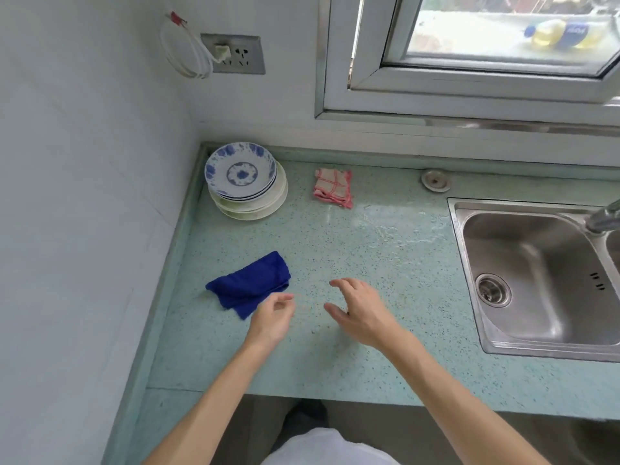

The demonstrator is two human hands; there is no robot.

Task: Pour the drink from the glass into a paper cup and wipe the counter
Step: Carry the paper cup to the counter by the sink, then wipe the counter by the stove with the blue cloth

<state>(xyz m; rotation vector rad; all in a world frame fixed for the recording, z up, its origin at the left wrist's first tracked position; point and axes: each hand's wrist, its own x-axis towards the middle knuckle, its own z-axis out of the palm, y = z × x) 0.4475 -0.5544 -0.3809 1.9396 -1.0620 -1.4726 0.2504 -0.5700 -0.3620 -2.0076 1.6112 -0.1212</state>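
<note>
A crumpled blue cloth [250, 285] lies on the pale green speckled counter [335, 360], left of centre. My left hand [273, 318] hovers just at the cloth's near right corner, fingers loosely curled, holding nothing. My right hand [359, 312] hangs over the counter a little to the right, fingers spread and empty. A wet patch [392, 226] glistens on the counter toward the back, near the sink. A folded pink checked cloth [333, 187] rests at the back. No glass or paper cup is in view.
A stack of plates [246, 182], blue-patterned on top, stands in the back left corner. A steel sink [536, 280] with a tap [602, 219] fills the right side. A wall socket [233, 53] and a window [486, 55] are behind the counter.
</note>
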